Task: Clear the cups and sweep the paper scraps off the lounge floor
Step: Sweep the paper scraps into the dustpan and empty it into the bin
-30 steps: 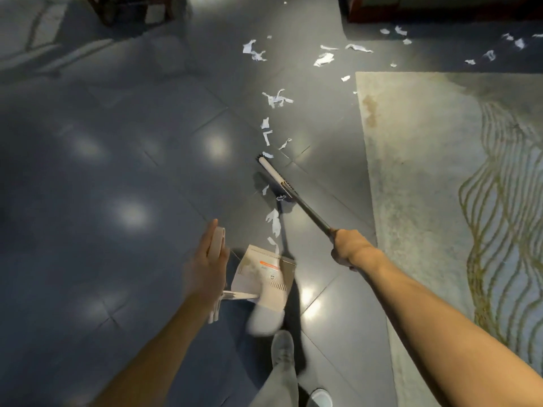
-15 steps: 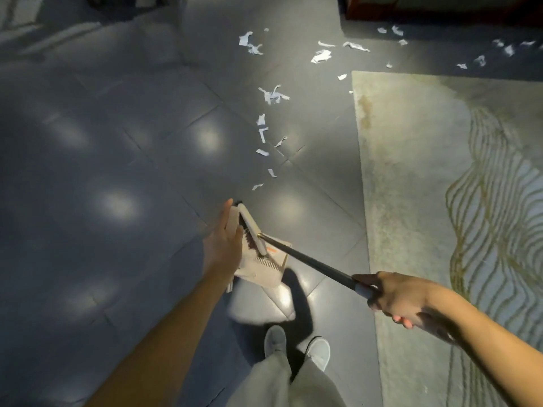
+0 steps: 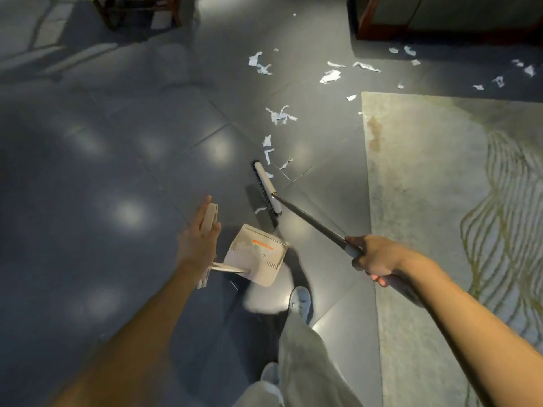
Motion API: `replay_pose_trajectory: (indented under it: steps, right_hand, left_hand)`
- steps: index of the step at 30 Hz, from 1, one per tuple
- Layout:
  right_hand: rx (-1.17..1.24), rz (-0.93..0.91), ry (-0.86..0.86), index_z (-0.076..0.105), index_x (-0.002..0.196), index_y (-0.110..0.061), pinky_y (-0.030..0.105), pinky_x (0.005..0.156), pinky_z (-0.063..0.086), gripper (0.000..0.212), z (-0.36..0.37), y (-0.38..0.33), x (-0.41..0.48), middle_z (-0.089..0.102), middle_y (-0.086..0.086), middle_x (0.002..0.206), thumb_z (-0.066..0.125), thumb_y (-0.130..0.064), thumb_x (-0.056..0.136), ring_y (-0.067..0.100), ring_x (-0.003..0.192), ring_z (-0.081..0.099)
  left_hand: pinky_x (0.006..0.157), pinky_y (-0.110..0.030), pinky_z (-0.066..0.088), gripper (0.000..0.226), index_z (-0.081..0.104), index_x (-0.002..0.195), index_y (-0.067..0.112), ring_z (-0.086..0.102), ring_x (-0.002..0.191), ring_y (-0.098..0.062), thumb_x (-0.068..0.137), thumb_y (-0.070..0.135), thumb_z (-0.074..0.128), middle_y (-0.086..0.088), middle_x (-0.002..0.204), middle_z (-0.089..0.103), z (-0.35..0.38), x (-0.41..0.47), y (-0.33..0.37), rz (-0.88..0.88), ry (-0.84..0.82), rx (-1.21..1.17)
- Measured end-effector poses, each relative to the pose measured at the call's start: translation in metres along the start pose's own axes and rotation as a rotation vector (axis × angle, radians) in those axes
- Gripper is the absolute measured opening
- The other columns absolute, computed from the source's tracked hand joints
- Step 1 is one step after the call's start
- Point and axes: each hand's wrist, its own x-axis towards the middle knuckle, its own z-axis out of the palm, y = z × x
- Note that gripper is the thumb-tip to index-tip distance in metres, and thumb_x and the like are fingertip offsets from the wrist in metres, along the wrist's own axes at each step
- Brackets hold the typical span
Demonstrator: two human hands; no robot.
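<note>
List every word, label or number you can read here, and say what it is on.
No text here can be read.
Dustpan: an orange label with small grey marks beside it, too blurred to read.
Paper scraps: no print can be made out.

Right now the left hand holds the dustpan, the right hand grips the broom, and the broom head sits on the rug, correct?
No. The head view shows the broom head over the floor tiles, left of the rug, not on it. The left hand does hold the dustpan and the right hand does grip the broom.
</note>
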Motion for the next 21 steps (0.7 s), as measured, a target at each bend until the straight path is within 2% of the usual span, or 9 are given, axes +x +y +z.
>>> replay_pose_trajectory:
  steps: [2, 5, 7, 9, 11, 12, 15, 19, 21]
  right_hand:
    - [-0.027, -0.018, 0.040, 0.045, 0.136, -0.017, 0.025, 0.043, 0.044, 0.045, -0.020, -0.014, 0.025, 0.055, 0.009, 0.064, 0.049, -0.008, 0.092, 0.020, 0.047, 0.050]
    - [-0.070, -0.015, 0.105, 0.049, 0.130, -0.013, 0.018, 0.035, 0.039, 0.037, -0.040, -0.031, 0.061, 0.055, 0.007, 0.071, 0.051, -0.009, 0.094, 0.016, 0.047, 0.053]
    - [-0.089, -0.003, 0.136, 0.051, 0.130, -0.015, 0.014, 0.030, 0.034, 0.037, -0.048, -0.038, 0.087, 0.054, 0.003, 0.076, 0.056, -0.010, 0.093, 0.014, 0.053, 0.055]
    - [-0.073, 0.010, 0.155, 0.051, 0.133, -0.019, 0.013, 0.029, 0.032, 0.041, -0.053, -0.041, 0.108, 0.052, 0.000, 0.077, 0.058, -0.011, 0.093, 0.013, 0.057, 0.055]
    - [-0.074, 0.025, 0.129, 0.047, 0.138, -0.022, 0.012, 0.028, 0.032, 0.050, -0.054, -0.043, 0.122, 0.049, -0.003, 0.078, 0.060, -0.011, 0.091, 0.013, 0.059, 0.054]
    - [-0.077, 0.030, 0.104, 0.046, 0.139, -0.024, 0.011, 0.028, 0.032, 0.053, -0.054, -0.044, 0.128, 0.049, -0.004, 0.079, 0.062, -0.011, 0.090, 0.013, 0.060, 0.055]
    - [-0.103, -0.001, 0.006, 0.048, 0.136, -0.026, 0.009, 0.034, 0.035, 0.051, -0.053, -0.045, 0.132, 0.051, -0.009, 0.081, 0.065, -0.016, 0.089, 0.009, 0.062, 0.056]
    - [-0.137, -0.028, -0.143, 0.048, 0.130, -0.030, 0.013, 0.043, 0.041, 0.040, -0.057, -0.042, 0.113, 0.053, -0.009, 0.082, 0.060, -0.020, 0.093, 0.006, 0.056, 0.053]
    - [-0.137, -0.024, -0.179, 0.050, 0.123, -0.035, 0.013, 0.045, 0.044, 0.035, -0.068, -0.046, 0.097, 0.052, -0.011, 0.079, 0.059, -0.018, 0.094, 0.006, 0.055, 0.052]
  left_hand:
    - [0.094, -0.047, 0.049, 0.053, 0.032, 0.145, 0.045, 0.057, 0.119, -0.030, 0.097, 0.029, 0.051, -0.004, 0.139, 0.053, 0.004, 0.019, 0.011, -0.025, 0.008, 0.002]
    - [0.076, -0.054, 0.051, 0.051, 0.037, 0.135, 0.054, 0.058, 0.082, -0.048, 0.097, 0.022, 0.050, -0.025, 0.113, 0.061, 0.009, 0.052, 0.025, -0.074, 0.026, -0.035]
    - [0.074, -0.053, 0.051, 0.051, 0.039, 0.135, 0.052, 0.054, 0.071, -0.043, 0.097, 0.020, 0.051, -0.029, 0.107, 0.061, 0.015, 0.074, 0.033, -0.083, 0.026, -0.041]
    - [0.085, -0.046, 0.050, 0.053, 0.038, 0.141, 0.046, 0.061, 0.087, -0.029, 0.097, 0.021, 0.053, -0.014, 0.117, 0.064, 0.019, 0.094, 0.037, -0.059, 0.018, -0.017]
    - [0.096, -0.031, 0.043, 0.053, 0.036, 0.143, 0.042, 0.053, 0.113, -0.009, 0.097, 0.023, 0.054, 0.010, 0.132, 0.054, 0.018, 0.113, 0.043, -0.030, 0.029, 0.029]
    - [0.096, -0.027, 0.040, 0.052, 0.037, 0.143, 0.040, 0.049, 0.116, -0.006, 0.097, 0.023, 0.054, 0.013, 0.133, 0.051, 0.016, 0.122, 0.043, -0.020, 0.044, 0.040]
    - [0.094, -0.027, 0.041, 0.051, 0.040, 0.142, 0.038, 0.051, 0.108, -0.006, 0.096, 0.024, 0.056, 0.012, 0.127, 0.054, 0.010, 0.140, 0.043, -0.033, 0.079, 0.044]
    - [0.065, -0.021, 0.048, 0.044, 0.049, 0.130, 0.046, 0.058, 0.068, 0.002, 0.094, 0.023, 0.056, 0.011, 0.102, 0.062, 0.015, 0.156, 0.049, -0.057, 0.138, -0.016]
    - [0.075, -0.026, 0.046, 0.042, 0.049, 0.134, 0.036, 0.057, 0.073, -0.004, 0.095, 0.021, 0.055, 0.009, 0.109, 0.059, 0.016, 0.165, 0.050, -0.018, 0.121, 0.018]
